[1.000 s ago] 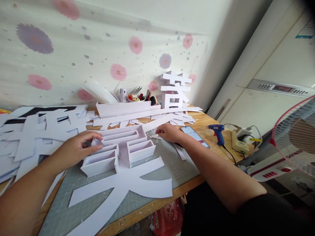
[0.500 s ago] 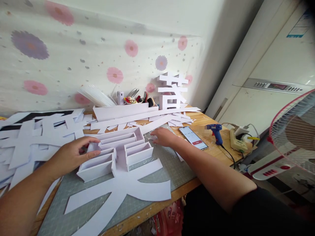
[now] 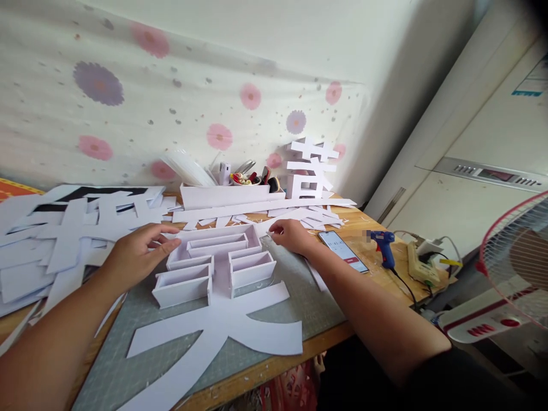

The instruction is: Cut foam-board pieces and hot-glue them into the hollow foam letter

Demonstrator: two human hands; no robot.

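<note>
A white foam-board character (image 3: pixel 222 319) lies on the grey-green cutting mat (image 3: pixel 317 308), with upright strips edging its upper half and its lower strokes flat. My left hand (image 3: pixel 143 251) hovers at the character's upper left, thumb and fingers apart, holding nothing. Beyond its upper right corner, my right hand (image 3: pixel 291 237) has its fingertips pinched together near the mat. A tiny white bit shows at those fingertips, too small to name. A long white strip (image 3: pixel 289 217) lies just behind this hand.
To the right are a phone (image 3: pixel 342 251), a blue glue gun (image 3: pixel 383 245), a power strip (image 3: pixel 422 265) and a fan (image 3: pixel 518 257). Cut white board pieces (image 3: pixel 64 240) pile at left. A finished raised character (image 3: pixel 306 171) stands behind, beside a white tool box (image 3: pixel 226 197).
The view has shifted, so the scene sits farther right. My right hand's fingers have drawn together into a pinch. My left hand has lifted slightly off the character's left side.
</note>
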